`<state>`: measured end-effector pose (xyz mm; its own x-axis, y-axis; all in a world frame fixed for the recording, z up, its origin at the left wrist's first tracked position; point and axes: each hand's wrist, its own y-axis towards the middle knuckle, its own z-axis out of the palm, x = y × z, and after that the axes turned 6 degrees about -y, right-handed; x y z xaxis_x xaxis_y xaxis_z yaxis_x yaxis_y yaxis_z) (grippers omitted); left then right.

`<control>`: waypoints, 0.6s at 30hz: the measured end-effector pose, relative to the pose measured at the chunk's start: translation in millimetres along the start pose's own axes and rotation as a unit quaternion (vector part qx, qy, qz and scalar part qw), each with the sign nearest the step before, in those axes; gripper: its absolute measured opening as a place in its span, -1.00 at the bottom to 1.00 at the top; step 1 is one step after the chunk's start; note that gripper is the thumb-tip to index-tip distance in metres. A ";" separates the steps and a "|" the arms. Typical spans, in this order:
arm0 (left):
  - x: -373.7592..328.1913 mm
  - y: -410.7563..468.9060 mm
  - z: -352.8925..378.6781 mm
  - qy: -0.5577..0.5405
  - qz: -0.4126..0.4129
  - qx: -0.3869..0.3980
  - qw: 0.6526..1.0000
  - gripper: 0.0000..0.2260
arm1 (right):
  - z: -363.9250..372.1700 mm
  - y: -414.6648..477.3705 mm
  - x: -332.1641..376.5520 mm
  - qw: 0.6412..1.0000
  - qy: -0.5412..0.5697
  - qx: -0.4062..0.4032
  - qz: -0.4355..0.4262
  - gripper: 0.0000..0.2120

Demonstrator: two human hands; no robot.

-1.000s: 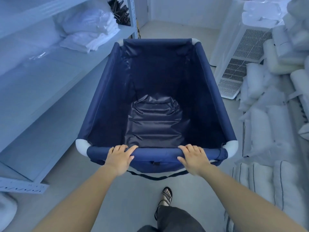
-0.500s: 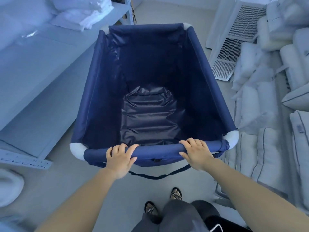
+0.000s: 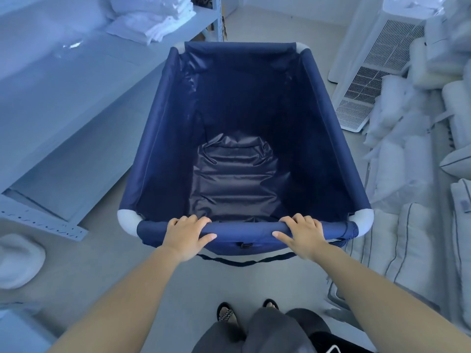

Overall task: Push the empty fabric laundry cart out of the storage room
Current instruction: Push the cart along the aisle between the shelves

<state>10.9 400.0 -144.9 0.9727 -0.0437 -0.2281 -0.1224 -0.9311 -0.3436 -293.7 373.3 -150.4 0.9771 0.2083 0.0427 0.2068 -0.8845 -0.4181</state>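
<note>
A dark blue fabric laundry cart (image 3: pixel 158 138) with white corner caps fills the middle of the head view, and nothing lies inside it. My left hand (image 3: pixel 187 234) grips the near top rail left of centre, fingers curled over it. My right hand (image 3: pixel 303 234) holds the same rail right of centre. A black strap hangs below the rail. My feet in sandals stand just behind the cart.
White metal shelving (image 3: pixel 63 103) with folded white linen (image 3: pixel 150 19) runs along the left. A white grilled appliance (image 3: pixel 369 72) and piles of pillows (image 3: pixel 407 174) crowd the right. Bare floor (image 3: pixel 275 26) lies beyond the cart's far end.
The cart has rolled forward along the aisle past the shelving and pillows. Both hands keep the same hold on the rail, and my feet have stepped forward.
</note>
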 end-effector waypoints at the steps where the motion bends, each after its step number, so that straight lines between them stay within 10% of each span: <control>1: -0.6 -1.2 1.3 0.007 0.000 -0.004 1.000 -0.60 | 0.6 -0.3 -0.9 1.000 -0.004 0.002 -0.002 -0.48; 18: -22.8 -4.8 9.0 0.039 -0.041 -0.013 0.998 -0.58 | -3.0 13.1 -28.2 0.998 0.027 -0.012 -0.062 -0.56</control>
<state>-12.5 408.7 -146.2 0.9917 0.0051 -0.1284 -0.0384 -0.9418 -0.3339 -318.4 354.6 -154.4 0.9449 0.2947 0.1422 0.3271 -0.8631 -0.3848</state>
